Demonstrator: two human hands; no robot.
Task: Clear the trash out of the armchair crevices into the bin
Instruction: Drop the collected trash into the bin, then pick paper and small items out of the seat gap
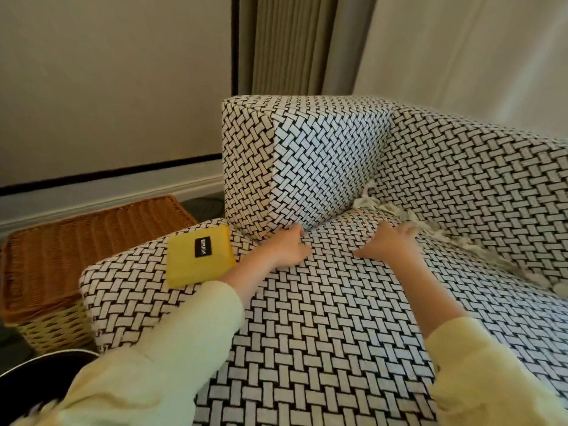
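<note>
The armchair (445, 167) is covered in a black-and-white woven pattern. My left hand (290, 249) rests on the seat cushion (322, 318), its fingertips at the crevice under the left armrest (295, 161). My right hand (388, 242) lies on the cushion farther back, fingers reaching toward the back crevice. Pale shredded paper trash (384, 207) sits along that back crevice and trails to the right. Neither hand holds anything that I can see.
A yellow folded pouch (199, 256) with a black label lies on the cushion's front left corner. A wicker basket (76, 256) stands on the floor left of the chair. A dark rounded rim (37, 368) shows at the lower left. Curtains hang behind.
</note>
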